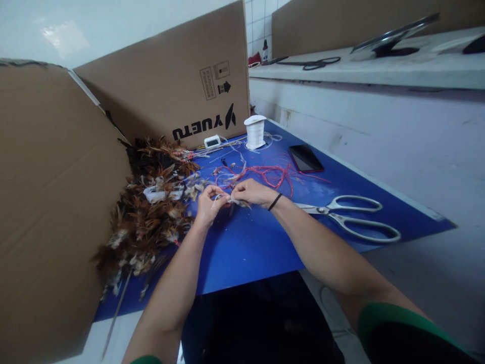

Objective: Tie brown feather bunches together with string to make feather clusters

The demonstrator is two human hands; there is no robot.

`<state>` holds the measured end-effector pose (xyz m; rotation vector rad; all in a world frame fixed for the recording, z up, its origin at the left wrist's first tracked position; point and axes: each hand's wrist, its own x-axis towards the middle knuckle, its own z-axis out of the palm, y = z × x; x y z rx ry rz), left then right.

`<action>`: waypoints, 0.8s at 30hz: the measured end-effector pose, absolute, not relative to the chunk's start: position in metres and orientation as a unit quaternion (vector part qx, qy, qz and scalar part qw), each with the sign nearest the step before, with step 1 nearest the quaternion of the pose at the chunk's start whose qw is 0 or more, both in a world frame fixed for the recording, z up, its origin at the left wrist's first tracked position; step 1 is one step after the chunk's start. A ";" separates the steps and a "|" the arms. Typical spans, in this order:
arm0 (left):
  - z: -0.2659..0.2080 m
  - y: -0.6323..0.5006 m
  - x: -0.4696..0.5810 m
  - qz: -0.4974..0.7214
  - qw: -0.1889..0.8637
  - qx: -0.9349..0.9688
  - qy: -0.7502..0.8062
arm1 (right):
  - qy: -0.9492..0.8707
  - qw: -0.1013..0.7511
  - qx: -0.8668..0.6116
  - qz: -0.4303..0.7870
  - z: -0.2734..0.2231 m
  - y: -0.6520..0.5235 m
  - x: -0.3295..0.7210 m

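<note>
My left hand [210, 205] and my right hand [252, 192] meet over the blue tabletop [250, 247], fingertips close together. Between them is a small feather bundle [240, 203], its pale brown tips showing under my right fingers. A white ribbon or cord loops at my left fingertips, which are pinched on it. Both hands are closed; how the fingers grip is partly hidden. Just beyond them lies tangled red string [271, 174]. To the left spreads a big heap of brown feathers [146, 212]. Large metal scissors [341, 215] rest beside my right forearm, blades partly behind it.
A white ribbon spool [255, 132] stands at the back, near a small white digital device [212, 142]. A dark phone [306, 158] lies to the right. Cardboard boxes [170, 76] wall off the left and back. Black scissors [318, 62] sit on a white ledge [359, 71].
</note>
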<state>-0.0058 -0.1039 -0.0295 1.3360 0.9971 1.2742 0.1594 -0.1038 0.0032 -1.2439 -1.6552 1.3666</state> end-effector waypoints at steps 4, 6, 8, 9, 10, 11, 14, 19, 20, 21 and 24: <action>-0.025 -0.107 -0.004 0.525 0.499 0.548 0.419 | -0.647 0.319 -0.468 0.511 0.001 -0.103 0.159; -0.024 -0.108 -0.004 0.526 0.498 0.547 0.420 | -0.653 0.316 -0.466 0.506 0.000 -0.102 0.159; -0.023 -0.108 -0.004 0.527 0.497 0.548 0.419 | -0.659 0.315 -0.467 0.499 0.000 -0.102 0.159; -0.024 -0.108 -0.004 0.527 0.495 0.549 0.418 | -0.661 0.314 -0.467 0.497 0.000 -0.102 0.159; -0.024 -0.107 -0.004 0.528 0.494 0.551 0.416 | -0.663 0.312 -0.466 0.496 0.000 -0.102 0.159; -0.024 -0.107 -0.004 0.530 0.493 0.552 0.415 | -0.664 0.310 -0.464 0.498 0.000 -0.102 0.160; -0.025 -0.106 -0.003 0.534 0.495 0.547 0.413 | -0.664 0.306 -0.456 0.507 0.001 -0.102 0.161; -0.025 -0.107 -0.002 0.540 0.507 0.532 0.410 | -0.653 0.312 -0.451 0.522 0.002 -0.101 0.164; -0.024 -0.107 -0.002 0.539 0.508 0.534 0.408 | -0.651 0.312 -0.451 0.524 0.002 -0.101 0.164; -0.024 -0.107 -0.003 0.537 0.510 0.535 0.406 | -0.651 0.313 -0.451 0.525 0.002 -0.101 0.165; -0.024 -0.108 -0.003 0.536 0.518 0.534 0.398 | -0.652 0.312 -0.451 0.523 0.003 -0.100 0.166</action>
